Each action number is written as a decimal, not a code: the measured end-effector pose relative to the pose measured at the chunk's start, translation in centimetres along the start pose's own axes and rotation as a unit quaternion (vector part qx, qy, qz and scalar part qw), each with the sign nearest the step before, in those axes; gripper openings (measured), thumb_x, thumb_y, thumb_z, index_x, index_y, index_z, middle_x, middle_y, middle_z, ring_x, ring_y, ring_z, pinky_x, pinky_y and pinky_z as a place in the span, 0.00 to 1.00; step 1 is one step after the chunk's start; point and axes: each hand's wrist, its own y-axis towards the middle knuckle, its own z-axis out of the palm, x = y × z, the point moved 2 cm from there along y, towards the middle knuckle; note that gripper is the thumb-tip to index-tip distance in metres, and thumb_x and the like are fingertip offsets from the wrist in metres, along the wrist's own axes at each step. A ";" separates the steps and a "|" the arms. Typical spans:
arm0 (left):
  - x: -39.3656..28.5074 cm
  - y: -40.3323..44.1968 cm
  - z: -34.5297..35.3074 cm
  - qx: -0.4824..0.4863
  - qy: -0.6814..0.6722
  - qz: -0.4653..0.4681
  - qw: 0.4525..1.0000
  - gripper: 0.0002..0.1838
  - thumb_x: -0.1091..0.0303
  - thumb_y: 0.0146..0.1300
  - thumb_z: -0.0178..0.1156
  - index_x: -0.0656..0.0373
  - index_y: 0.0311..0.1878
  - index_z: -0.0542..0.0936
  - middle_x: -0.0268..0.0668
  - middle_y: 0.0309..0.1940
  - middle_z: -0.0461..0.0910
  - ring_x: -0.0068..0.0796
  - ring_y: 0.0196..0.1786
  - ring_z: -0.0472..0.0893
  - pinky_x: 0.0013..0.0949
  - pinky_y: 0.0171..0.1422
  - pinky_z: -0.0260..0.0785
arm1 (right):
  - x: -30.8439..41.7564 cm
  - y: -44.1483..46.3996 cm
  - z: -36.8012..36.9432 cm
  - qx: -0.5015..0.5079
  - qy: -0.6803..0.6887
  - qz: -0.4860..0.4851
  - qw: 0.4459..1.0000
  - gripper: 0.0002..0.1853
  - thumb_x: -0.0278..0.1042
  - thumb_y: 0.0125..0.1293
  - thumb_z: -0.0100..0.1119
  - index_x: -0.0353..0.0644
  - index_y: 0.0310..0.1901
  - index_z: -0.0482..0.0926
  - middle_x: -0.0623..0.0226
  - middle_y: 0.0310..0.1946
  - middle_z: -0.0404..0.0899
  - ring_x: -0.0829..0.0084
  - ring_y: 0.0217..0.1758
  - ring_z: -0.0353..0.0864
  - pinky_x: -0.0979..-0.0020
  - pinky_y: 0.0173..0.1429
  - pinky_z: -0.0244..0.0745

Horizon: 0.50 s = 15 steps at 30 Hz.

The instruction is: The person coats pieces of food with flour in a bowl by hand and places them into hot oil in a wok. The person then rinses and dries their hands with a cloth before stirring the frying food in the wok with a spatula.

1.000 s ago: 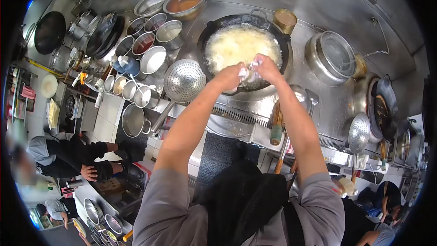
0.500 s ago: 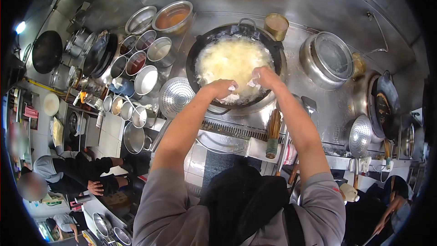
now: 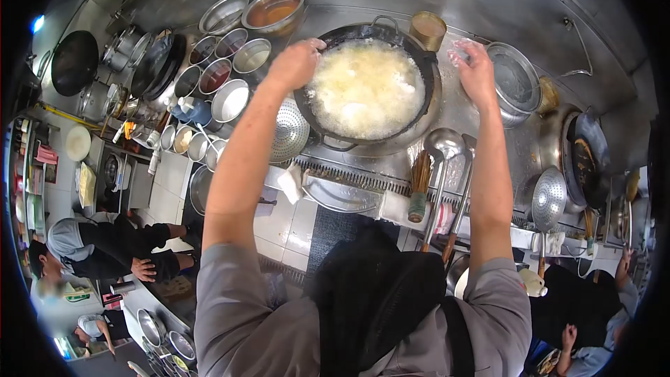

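Note:
A wide black wok of bubbling pale yellow oil stands on the stove, with white-coated pieces floating in it. My left hand is raised over the wok's left rim. Its fingers are bent and partly turned away, with white coating on the tips and nothing visible in them. To the right of the wok, my right hand is held up beside a metal pot. Its whitened fingers are apart and hold nothing I can see.
Metal bowls and cups of sauces crowd the left. A perforated skimmer lies by the wok. A ladle and a bamboo brush rest in front; a tin stands behind. Other people work at both sides.
Both hands have moved up and apart from over the oil, left hand to the left rim, right hand toward the pot. The white pieces no longer show in them. The ladle is now visible.

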 end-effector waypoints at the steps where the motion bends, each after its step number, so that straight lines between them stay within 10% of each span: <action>1: -0.3 -0.8 -1.8 -0.015 -0.011 -0.002 1.000 0.16 0.64 0.71 0.57 0.54 0.59 0.81 0.48 0.55 0.83 0.51 0.58 0.82 0.45 0.66 0.72 | -0.6 -0.4 -0.3 -0.010 -0.016 -0.006 1.000 0.16 0.35 0.65 0.69 0.43 0.54 0.86 0.53 0.54 0.83 0.54 0.63 0.78 0.60 0.67 0.73; 15: 9.0 -15.8 -10.5 -0.156 -0.103 -0.012 0.982 0.19 0.62 0.71 0.61 0.61 0.60 0.80 0.47 0.51 0.86 0.40 0.54 0.86 0.37 0.58 0.76 | 3.4 -6.1 -5.2 -0.106 -0.053 0.009 0.993 0.15 0.39 0.65 0.68 0.42 0.50 0.86 0.54 0.47 0.84 0.55 0.50 0.84 0.60 0.56 0.78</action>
